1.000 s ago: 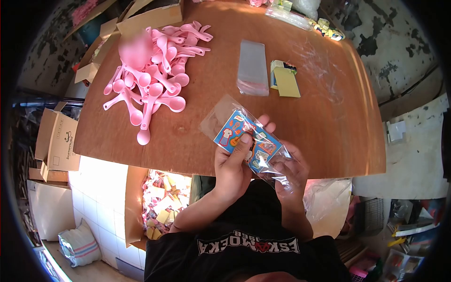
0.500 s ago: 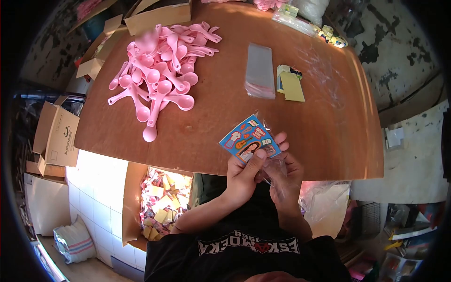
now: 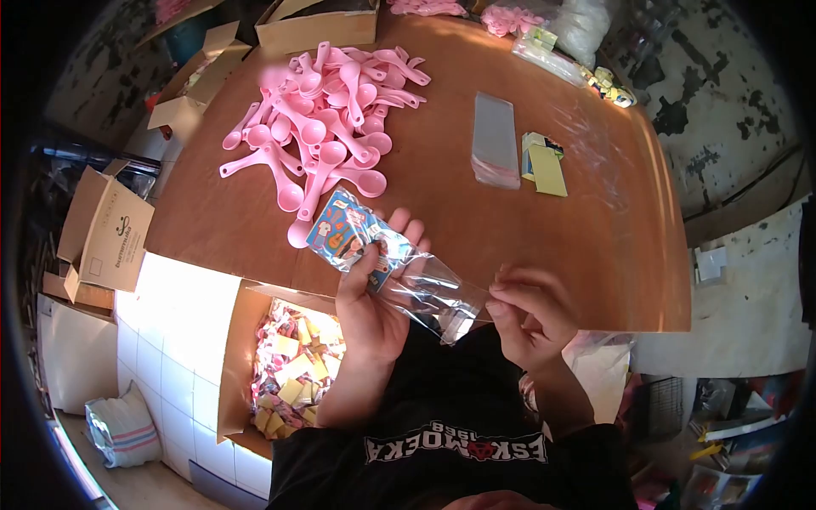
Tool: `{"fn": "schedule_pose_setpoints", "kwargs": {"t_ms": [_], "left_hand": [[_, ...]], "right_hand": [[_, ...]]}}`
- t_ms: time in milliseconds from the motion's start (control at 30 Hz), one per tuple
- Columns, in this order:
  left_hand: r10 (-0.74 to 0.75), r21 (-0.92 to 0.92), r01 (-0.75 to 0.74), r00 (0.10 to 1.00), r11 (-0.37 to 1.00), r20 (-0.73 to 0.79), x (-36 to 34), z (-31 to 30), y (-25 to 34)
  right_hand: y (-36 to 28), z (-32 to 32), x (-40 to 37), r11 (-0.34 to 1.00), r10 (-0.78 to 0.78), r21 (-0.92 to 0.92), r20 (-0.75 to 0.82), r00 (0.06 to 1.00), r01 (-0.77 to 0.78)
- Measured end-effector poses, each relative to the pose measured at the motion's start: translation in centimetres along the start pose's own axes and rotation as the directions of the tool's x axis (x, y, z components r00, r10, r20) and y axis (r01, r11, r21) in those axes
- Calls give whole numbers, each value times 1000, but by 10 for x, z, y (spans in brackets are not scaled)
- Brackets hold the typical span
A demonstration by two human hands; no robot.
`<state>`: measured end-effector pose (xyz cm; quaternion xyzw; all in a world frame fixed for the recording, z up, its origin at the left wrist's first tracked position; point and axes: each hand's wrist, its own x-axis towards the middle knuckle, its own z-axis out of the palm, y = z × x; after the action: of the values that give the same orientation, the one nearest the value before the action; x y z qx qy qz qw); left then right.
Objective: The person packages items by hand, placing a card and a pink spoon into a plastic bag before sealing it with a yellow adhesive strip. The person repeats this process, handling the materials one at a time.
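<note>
My left hand (image 3: pixel 374 297) grips a clear plastic bag (image 3: pixel 438 297) and a blue printed card (image 3: pixel 344 234), thumb on top and fingers behind. The bag stretches down to the right from the card. At its lower right end my right hand (image 3: pixel 531 314) has thumb and fingertips pinched together; whether they hold the bag's edge is hard to make out. Just beyond the card lies a heap of pink spoons (image 3: pixel 327 119). A stack of clear bags (image 3: pixel 495 140) lies farther back on the brown table (image 3: pixel 425 221), beside small cards with a yellow one on top (image 3: pixel 549 168).
Below the table's front edge stands a carton (image 3: pixel 238 365) full of packed pieces. Another carton (image 3: pixel 110 238) is at the left. More boxes (image 3: pixel 319 30) and plastic-wrapped items (image 3: pixel 548 55) line the back edge.
My left hand has moved left with the card towards the spoons. My right hand has come away from it to the right, and the bag now lies stretched between them. The view has shifted slightly.
</note>
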<state>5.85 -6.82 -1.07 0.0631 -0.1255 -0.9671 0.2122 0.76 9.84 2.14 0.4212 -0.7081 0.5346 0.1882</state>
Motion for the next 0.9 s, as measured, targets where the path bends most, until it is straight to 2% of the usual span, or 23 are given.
{"fn": "schedule_pose_setpoints", "kwargs": {"t_ms": [100, 167, 233, 300, 333, 400, 433, 500, 567, 633, 767, 833, 867, 900], "left_hand": [[189, 24, -189, 982, 982, 3, 0, -7, 24], [235, 77, -233, 972, 970, -22, -3, -7, 33], [244, 133, -239, 970, 962, -20, -5, -9, 38], [244, 112, -240, 969, 964, -27, -8, -9, 37], [235, 121, -229, 971, 966, -37, -10, -9, 37], [231, 128, -222, 971, 966, -57, -12, -7, 38], [241, 128, -233, 969, 964, -49, -13, -8, 41], [219, 117, -211, 974, 971, -64, -13, -11, 45], [223, 122, -213, 972, 969, -71, -13, -12, 48], [207, 116, -201, 977, 973, -47, -13, -13, 50], [217, 110, -212, 976, 971, -30, -13, -11, 51], [215, 94, -212, 976, 973, -26, -12, -12, 49], [210, 84, -208, 977, 975, -25, -11, -11, 48], [210, 83, -208, 977, 975, -24, -11, -10, 47]], "right_hand": [[5, 7, 44, 997, 70, -25, 54, 996, -68], [23, 23, 85, 991, 133, -67, 265, 955, -119], [58, 45, 114, 985, 136, -148, 397, 908, -82], [97, 73, 131, 912, 55, -397, 361, 931, 100], [120, 87, 142, 911, 41, -396, 363, 931, 115], [142, 110, 158, 904, -212, -307, 285, 935, 299], [142, 114, 161, 902, -224, -302, 283, 933, 309], [141, 122, 163, 841, -50, -499, 311, 949, 208], [150, 129, 167, 814, -84, -519, 342, 936, 263], [154, 132, 169, 675, -205, -624, 353, 913, 393], [150, 125, 164, 719, -209, -594, 311, 927, 361], [148, 120, 161, 799, -73, -557, 286, 955, 228], [148, 117, 159, 797, -74, -558, 287, 955, 230], [145, 114, 158, 822, -161, -502, 246, 956, 268]]}}
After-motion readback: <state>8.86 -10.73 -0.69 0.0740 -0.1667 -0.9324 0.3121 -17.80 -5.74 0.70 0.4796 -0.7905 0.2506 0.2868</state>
